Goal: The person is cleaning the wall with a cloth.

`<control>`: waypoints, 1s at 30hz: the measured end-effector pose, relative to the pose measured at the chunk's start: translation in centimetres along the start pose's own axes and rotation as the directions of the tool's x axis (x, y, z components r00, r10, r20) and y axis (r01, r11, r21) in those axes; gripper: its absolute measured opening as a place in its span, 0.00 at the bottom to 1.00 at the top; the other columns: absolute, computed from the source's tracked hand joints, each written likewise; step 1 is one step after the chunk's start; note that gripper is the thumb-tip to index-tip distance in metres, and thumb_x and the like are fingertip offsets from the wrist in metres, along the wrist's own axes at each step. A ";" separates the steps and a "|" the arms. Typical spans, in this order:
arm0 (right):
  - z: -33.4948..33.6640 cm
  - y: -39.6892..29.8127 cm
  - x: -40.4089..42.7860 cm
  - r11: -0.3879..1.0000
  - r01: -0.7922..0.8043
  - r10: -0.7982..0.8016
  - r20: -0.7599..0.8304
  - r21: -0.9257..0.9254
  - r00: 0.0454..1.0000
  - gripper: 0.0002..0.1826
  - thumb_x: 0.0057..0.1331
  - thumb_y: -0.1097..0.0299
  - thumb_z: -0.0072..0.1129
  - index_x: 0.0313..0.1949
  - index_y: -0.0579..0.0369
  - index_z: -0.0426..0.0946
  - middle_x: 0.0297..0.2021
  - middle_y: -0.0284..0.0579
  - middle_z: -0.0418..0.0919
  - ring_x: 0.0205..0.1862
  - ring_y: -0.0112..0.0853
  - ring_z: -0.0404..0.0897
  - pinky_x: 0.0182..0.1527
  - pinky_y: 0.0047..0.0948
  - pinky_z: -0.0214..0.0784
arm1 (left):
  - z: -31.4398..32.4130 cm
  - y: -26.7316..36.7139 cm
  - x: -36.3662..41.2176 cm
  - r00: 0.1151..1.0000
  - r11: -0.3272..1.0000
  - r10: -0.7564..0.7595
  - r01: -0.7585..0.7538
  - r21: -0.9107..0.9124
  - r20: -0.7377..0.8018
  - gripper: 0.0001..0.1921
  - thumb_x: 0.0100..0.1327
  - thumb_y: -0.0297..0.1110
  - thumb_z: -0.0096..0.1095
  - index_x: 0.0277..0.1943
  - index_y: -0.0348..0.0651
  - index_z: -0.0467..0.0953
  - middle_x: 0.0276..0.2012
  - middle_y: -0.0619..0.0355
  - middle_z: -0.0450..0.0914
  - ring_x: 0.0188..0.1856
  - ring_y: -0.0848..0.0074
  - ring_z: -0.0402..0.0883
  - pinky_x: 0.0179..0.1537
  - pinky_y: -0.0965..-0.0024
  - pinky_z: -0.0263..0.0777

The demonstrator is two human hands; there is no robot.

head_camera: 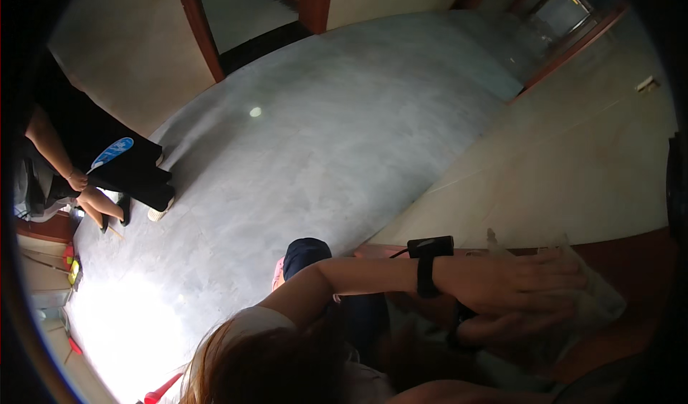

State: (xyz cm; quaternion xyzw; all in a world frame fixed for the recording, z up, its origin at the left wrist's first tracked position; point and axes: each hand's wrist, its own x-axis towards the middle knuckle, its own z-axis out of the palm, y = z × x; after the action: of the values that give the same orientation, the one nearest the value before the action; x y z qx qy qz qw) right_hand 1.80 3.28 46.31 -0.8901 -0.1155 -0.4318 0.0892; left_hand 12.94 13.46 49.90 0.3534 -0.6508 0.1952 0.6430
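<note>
My left hand (521, 283) reaches to the right with its fingers stretched out. A black strap (427, 278) with a small black device (430, 246) on it rings my left wrist. Under and beyond the fingers shows a pale, translucent sheet (604, 296), either plastic or thin cloth. Just below, my right hand (497, 329) is dim and blurred, near the same sheet, with a dark band at its wrist. The grip of both hands is hidden by shadow and overlap. A reddish-brown surface (639, 267) lies about the sheet.
A person in black trousers (126, 157) stands at left near a blue hand fan (113, 151); another person's bare legs (102, 205) show beside. Strong light falls on the grey floor (301, 162). A pale wall (537, 189) borders it, and a doorway (252, 22) opens beyond.
</note>
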 end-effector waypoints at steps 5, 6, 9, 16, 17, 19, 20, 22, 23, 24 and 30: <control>-7.6 -3.6 9.6 1.000 0.022 -0.023 -0.095 -0.013 0.995 0.38 0.75 0.53 0.38 0.74 0.65 0.39 0.74 0.62 0.42 0.76 0.52 0.43 0.73 0.48 0.35 | -1.1 2.9 9.6 0.986 0.990 -0.071 0.052 0.130 0.150 0.31 0.71 0.44 0.39 0.71 0.33 0.55 0.74 0.36 0.45 0.77 0.50 0.40 0.74 0.42 0.31; -9.2 -4.6 12.1 1.000 0.030 -0.029 -0.118 0.007 0.993 0.38 0.75 0.53 0.38 0.74 0.65 0.39 0.74 0.62 0.42 0.76 0.52 0.43 0.73 0.48 0.35 | -1.1 4.1 11.8 0.979 0.989 -0.106 0.086 0.117 0.174 0.33 0.71 0.47 0.39 0.72 0.34 0.52 0.74 0.36 0.44 0.78 0.50 0.39 0.74 0.43 0.30; -14.8 -6.7 19.4 1.000 0.013 -0.013 -0.210 -0.001 0.978 0.39 0.75 0.53 0.38 0.74 0.65 0.38 0.74 0.62 0.41 0.76 0.51 0.43 0.73 0.47 0.36 | -1.6 6.4 18.8 0.985 0.997 -0.060 0.050 0.066 0.164 0.37 0.71 0.51 0.39 0.74 0.35 0.48 0.75 0.37 0.41 0.78 0.51 0.38 0.74 0.44 0.27; -26.4 -11.8 30.7 0.994 -0.033 0.067 -0.351 0.102 0.934 0.39 0.75 0.54 0.38 0.74 0.66 0.38 0.74 0.62 0.41 0.76 0.51 0.43 0.73 0.46 0.36 | -0.7 12.9 32.9 0.994 0.991 0.053 -0.064 0.118 0.092 0.33 0.69 0.41 0.48 0.73 0.38 0.52 0.75 0.37 0.43 0.77 0.46 0.41 0.73 0.40 0.36; -28.0 -12.2 31.7 0.993 -0.046 0.083 -0.372 0.108 0.925 0.39 0.75 0.54 0.38 0.74 0.66 0.38 0.74 0.62 0.41 0.76 0.51 0.43 0.73 0.46 0.36 | -0.3 13.7 35.1 0.992 0.983 0.091 -0.102 0.151 0.082 0.34 0.67 0.38 0.52 0.72 0.38 0.53 0.75 0.38 0.43 0.76 0.45 0.42 0.73 0.39 0.37; -30.0 -13.3 33.0 0.989 -0.061 0.109 -0.390 0.132 0.914 0.39 0.75 0.54 0.38 0.74 0.66 0.37 0.74 0.62 0.40 0.76 0.50 0.43 0.73 0.46 0.36 | -0.6 15.8 37.8 0.990 0.981 0.099 -0.114 0.158 0.096 0.36 0.62 0.33 0.58 0.72 0.39 0.54 0.75 0.39 0.45 0.76 0.45 0.43 0.72 0.39 0.40; -31.2 -13.7 33.7 0.988 -0.065 0.116 -0.406 0.137 0.906 0.39 0.75 0.54 0.38 0.74 0.66 0.37 0.74 0.62 0.40 0.76 0.50 0.43 0.73 0.46 0.37 | -0.8 16.8 39.5 0.990 0.979 0.098 -0.115 0.171 0.105 0.36 0.63 0.34 0.57 0.72 0.40 0.54 0.75 0.40 0.45 0.76 0.45 0.44 0.72 0.39 0.40; -33.3 -14.5 34.5 0.986 -0.088 0.143 -0.434 0.144 0.889 0.39 0.75 0.54 0.38 0.74 0.66 0.37 0.74 0.62 0.40 0.76 0.50 0.43 0.73 0.45 0.37 | -0.2 18.5 42.2 0.987 0.980 0.096 -0.116 0.160 0.131 0.35 0.63 0.34 0.57 0.72 0.41 0.55 0.75 0.40 0.45 0.76 0.44 0.44 0.72 0.39 0.41; -33.8 -14.8 34.6 0.982 -0.110 0.167 -0.444 0.151 0.880 0.39 0.75 0.54 0.38 0.74 0.66 0.37 0.74 0.62 0.40 0.76 0.50 0.43 0.73 0.45 0.37 | 0.0 19.1 43.2 0.985 0.975 0.110 -0.132 0.176 0.133 0.35 0.64 0.35 0.56 0.72 0.41 0.55 0.75 0.40 0.45 0.76 0.44 0.44 0.72 0.39 0.40; -34.4 -15.3 35.3 0.976 -0.130 0.200 -0.485 0.174 0.851 0.40 0.74 0.54 0.39 0.74 0.65 0.36 0.74 0.63 0.40 0.76 0.49 0.44 0.73 0.45 0.37 | 0.1 19.4 44.1 0.981 0.971 0.137 -0.161 0.179 0.140 0.34 0.65 0.37 0.55 0.73 0.41 0.54 0.75 0.40 0.45 0.76 0.44 0.44 0.72 0.39 0.39; -32.9 -13.3 32.1 0.964 -0.265 0.214 -0.496 -0.034 0.842 0.43 0.73 0.50 0.38 0.74 0.64 0.33 0.75 0.63 0.34 0.76 0.52 0.38 0.73 0.49 0.32 | 2.1 16.6 40.3 0.972 0.992 0.095 -0.110 0.062 0.216 0.32 0.71 0.43 0.46 0.74 0.43 0.53 0.75 0.37 0.41 0.77 0.46 0.40 0.72 0.38 0.31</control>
State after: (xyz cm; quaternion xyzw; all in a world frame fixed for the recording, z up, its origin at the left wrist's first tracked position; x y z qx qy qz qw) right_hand -7.33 11.66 92.57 -0.7631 0.0450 -0.6328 0.1237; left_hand 2.81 14.75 92.35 0.3614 -0.7257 0.2130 0.5453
